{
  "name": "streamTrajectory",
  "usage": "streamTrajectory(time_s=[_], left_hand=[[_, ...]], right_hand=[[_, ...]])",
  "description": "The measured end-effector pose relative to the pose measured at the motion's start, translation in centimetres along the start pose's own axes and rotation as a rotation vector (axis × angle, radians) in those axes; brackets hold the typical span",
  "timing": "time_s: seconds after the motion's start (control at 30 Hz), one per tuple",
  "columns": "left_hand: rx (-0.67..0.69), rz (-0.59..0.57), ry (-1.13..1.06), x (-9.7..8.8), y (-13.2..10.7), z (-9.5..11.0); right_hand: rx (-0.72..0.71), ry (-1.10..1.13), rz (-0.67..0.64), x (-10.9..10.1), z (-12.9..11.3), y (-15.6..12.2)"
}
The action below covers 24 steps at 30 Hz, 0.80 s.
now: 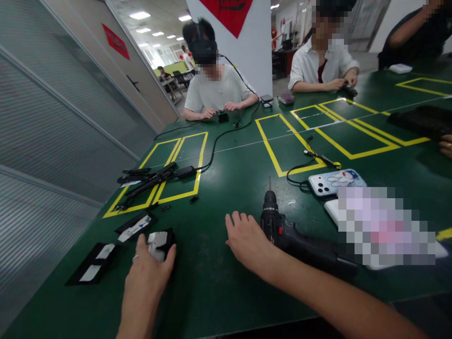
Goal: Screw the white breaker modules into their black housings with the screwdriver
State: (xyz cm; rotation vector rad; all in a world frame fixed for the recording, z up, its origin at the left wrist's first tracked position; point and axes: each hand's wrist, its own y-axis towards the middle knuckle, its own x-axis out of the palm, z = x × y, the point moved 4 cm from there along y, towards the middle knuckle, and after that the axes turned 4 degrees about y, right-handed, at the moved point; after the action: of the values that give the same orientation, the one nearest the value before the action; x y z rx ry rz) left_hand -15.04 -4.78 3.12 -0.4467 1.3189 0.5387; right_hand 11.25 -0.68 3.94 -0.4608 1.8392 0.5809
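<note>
Left hand (146,278) around a block (157,242), left of the drill (293,238); right hand (249,238) released beside the drill.
The left hand is probably grasping; the right holds nothing. Work looks unfinished: black packets (102,258) and small parts (193,199) lie loose, left of the drill. Beyond the drill, yellow tape (268,149) marks the green table (226,174); farther still, people (221,87) sit before a white wall (261,56) under ceiling lights (140,15).

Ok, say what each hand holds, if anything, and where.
Left hand: boxy black-and-white object, by its sides, between thumb and finger. Right hand: nothing visible.
</note>
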Motion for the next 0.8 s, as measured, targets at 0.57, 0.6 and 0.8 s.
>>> streamTrajectory(time_s=[0.57, 0.6, 0.8], left_hand=[[-0.065, 0.270, -0.414, 1.5, -1.2, -1.8], [-0.075, 0.272, -0.437, 1.5, -1.1, -2.0], [-0.094, 0.274, -0.568, 1.6, -1.0, -2.5]], right_hand=[[0.208, 0.151, 0.318, 9.5, -6.3, 15.2], [0.189, 0.158, 0.314, 9.7, -6.2, 15.4], [0.127, 0.160, 0.274, 10.4, -5.8, 15.7]])
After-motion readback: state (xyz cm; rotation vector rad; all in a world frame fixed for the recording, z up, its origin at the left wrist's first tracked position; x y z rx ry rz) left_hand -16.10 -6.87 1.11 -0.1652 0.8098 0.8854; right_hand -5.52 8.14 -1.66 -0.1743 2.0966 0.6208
